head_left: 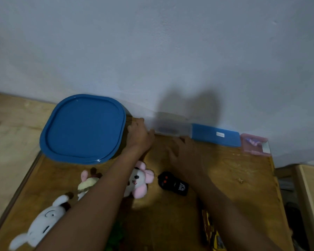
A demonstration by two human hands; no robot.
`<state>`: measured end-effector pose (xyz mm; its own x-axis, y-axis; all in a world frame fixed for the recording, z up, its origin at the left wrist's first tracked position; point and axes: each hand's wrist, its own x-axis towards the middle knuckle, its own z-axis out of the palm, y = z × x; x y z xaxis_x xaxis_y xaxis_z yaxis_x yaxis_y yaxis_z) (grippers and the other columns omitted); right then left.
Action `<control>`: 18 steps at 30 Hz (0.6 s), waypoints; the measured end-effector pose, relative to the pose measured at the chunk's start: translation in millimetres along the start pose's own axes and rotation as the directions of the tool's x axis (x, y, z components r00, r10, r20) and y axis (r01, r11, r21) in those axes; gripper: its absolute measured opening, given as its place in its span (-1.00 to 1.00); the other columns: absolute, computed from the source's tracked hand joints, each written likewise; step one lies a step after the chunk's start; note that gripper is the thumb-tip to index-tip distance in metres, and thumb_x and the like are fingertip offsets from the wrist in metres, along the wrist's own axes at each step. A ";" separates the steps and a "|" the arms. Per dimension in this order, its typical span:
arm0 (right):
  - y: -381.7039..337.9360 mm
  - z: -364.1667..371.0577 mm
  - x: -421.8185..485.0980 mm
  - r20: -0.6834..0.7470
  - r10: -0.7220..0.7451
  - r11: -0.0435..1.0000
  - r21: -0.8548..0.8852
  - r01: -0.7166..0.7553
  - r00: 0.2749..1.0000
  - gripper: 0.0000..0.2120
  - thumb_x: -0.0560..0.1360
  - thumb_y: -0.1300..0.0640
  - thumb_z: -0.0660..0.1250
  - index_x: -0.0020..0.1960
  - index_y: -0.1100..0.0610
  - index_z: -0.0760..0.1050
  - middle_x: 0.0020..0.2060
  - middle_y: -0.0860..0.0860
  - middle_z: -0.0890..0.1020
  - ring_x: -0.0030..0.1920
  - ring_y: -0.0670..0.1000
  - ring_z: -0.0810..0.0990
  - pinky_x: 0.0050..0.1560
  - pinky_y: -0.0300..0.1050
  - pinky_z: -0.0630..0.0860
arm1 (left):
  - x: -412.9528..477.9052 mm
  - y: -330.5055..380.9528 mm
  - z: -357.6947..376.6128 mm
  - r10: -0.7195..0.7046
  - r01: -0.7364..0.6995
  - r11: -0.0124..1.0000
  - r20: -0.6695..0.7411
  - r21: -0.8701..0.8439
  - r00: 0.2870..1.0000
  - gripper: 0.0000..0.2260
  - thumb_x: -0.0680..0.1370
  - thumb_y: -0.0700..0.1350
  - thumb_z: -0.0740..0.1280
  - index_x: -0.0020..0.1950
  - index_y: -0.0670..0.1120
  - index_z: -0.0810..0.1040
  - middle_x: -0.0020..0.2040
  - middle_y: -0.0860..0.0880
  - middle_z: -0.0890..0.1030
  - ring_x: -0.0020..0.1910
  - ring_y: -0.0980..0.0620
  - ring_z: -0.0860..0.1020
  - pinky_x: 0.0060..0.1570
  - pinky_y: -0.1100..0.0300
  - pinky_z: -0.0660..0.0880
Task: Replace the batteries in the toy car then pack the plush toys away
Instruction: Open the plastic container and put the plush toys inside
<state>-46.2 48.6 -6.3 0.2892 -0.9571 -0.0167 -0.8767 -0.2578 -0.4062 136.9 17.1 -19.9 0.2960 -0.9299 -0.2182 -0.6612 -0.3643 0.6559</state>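
Observation:
A black toy-car piece with two red dots (pixel 172 183) lies in the middle of the wooden table (pixel 234 178). Three plush toys lie at the near left: a white bunny (pixel 42 223), a cream one (pixel 87 183) and a white-and-pink one (pixel 140 178), partly under my left forearm. My left hand (pixel 140 136) reaches to the wall, its thumb touching the left end of a long case, part clear, part blue (pixel 216 135). My right hand (pixel 185 156), blurred, hovers with fingers spread just in front of that case and holds nothing.
A big container with a blue lid (pixel 83 127) stands at the back left against the wall. A small pink box (pixel 256 144) sits at the back right corner. Something yellow (pixel 212 232) and something green (pixel 116 232) lie near the front edge.

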 end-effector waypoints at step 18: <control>-31.3 6.9 -133.9 0.354 0.062 0.996 -0.085 -0.034 0.933 -0.62 0.50 -0.07 0.26 0.30 -0.05 0.42 0.19 0.01 0.54 0.16 0.06 0.52 0.07 -0.08 0.47 | -151.0 -9.9 -52.1 -0.041 -0.156 0.936 0.538 0.315 0.842 -0.73 0.58 -0.10 0.29 0.27 -0.05 0.52 0.17 -0.07 0.57 0.01 -0.03 0.58 -0.07 0.06 0.58</control>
<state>-54.8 185.7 2.4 0.3515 -0.8623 -0.3645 -0.9155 -0.2352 -0.3264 134.6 163.8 44.2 -0.0948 -0.7951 -0.5990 -0.8824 -0.2114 0.4203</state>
